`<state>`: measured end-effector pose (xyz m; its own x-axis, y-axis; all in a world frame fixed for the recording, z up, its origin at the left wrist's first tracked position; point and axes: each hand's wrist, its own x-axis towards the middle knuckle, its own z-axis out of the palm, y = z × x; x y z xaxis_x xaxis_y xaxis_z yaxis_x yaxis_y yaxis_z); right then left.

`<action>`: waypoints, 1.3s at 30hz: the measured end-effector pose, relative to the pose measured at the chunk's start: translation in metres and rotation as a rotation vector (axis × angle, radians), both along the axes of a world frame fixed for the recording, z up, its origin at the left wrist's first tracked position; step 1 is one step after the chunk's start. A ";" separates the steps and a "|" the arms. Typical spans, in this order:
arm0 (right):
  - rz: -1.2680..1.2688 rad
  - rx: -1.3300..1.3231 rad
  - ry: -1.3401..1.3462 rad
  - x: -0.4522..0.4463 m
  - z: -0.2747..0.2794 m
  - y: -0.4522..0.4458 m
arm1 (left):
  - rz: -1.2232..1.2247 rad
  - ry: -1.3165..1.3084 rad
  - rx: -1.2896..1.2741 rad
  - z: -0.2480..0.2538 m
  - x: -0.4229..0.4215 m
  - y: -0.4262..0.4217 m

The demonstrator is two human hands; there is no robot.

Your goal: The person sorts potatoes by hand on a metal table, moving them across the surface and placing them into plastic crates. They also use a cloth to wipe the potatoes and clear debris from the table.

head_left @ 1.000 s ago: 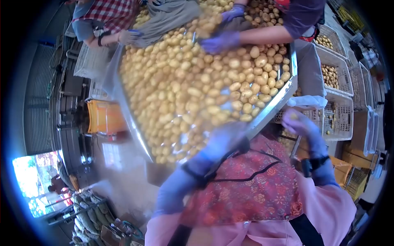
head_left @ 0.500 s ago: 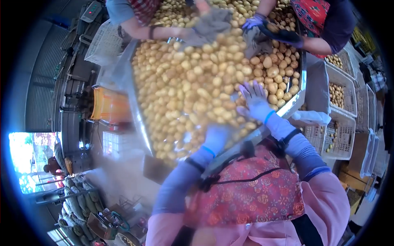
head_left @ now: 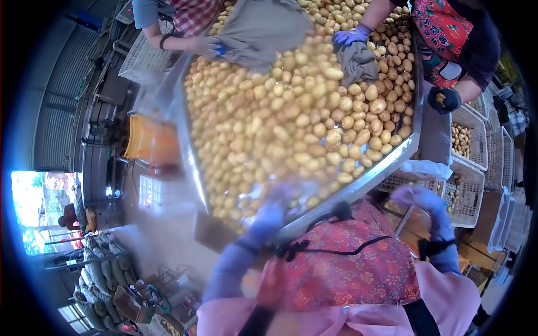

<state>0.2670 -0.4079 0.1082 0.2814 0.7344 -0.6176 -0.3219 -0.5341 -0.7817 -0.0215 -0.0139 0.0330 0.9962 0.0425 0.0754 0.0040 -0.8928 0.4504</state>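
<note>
A metal-rimmed sorting table (head_left: 358, 187) carries a broad heap of yellow potatoes (head_left: 314, 131). My left hand (head_left: 276, 199), gloved in pale purple, is over the potatoes at the near edge; motion smears its fingers. Off the table's right side, my right hand (head_left: 417, 197) is above the white crates, its gloved fingers curled. Whatever it may hold is hidden. Between my hands, the near rim lies close to my red floral apron (head_left: 347, 257).
Across the table, one co-worker's gloved hand (head_left: 210, 47) holds a grey cloth (head_left: 263, 33). Another's purple-gloved hand (head_left: 352, 36) rests on a cloth (head_left: 357, 63); their dark-gloved hand (head_left: 444, 99) holds a potato. White crates (head_left: 468, 196) stand right, an orange crate (head_left: 148, 140) left.
My right hand has left the potatoes and swung right, past the rim. My left hand has shifted slightly. The far-left cloth is spread wider, and a co-worker's dark-gloved hand has moved off the table.
</note>
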 end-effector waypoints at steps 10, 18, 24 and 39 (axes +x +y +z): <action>0.356 0.178 -1.372 0.001 -0.005 0.109 | 0.448 0.592 0.266 0.017 0.082 -0.008; 0.831 0.356 -1.412 -0.039 -0.042 0.241 | 0.310 0.294 0.323 -0.015 -0.054 0.044; 0.237 0.459 -1.594 0.009 -0.020 0.359 | 0.616 -0.165 0.277 -0.001 0.057 0.042; -0.605 0.650 0.008 0.001 -0.059 0.214 | 0.129 -0.265 -0.121 0.087 0.192 -0.030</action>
<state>0.2676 -0.1934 0.0490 0.7324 0.6676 -0.1339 -0.4121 0.2780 -0.8677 0.1704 -0.0439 0.1197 0.9283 0.1919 0.3184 -0.0180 -0.8324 0.5540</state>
